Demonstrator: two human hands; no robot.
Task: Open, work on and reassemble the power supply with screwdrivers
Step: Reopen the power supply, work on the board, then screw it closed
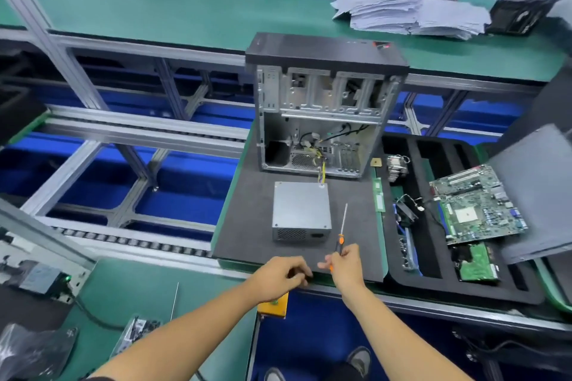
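The right hand (346, 263) grips the orange handle of a screwdriver (341, 231), its shaft pointing away over the dark mat (247, 226); just left of that shaft, the grey power supply (301, 210) lies flat on the mat, beyond both hands; the left hand (280, 277), fingers curled, rests at the mat's near edge, and whether it holds anything I cannot tell; the open computer case (322, 108) stands beyond the power supply.
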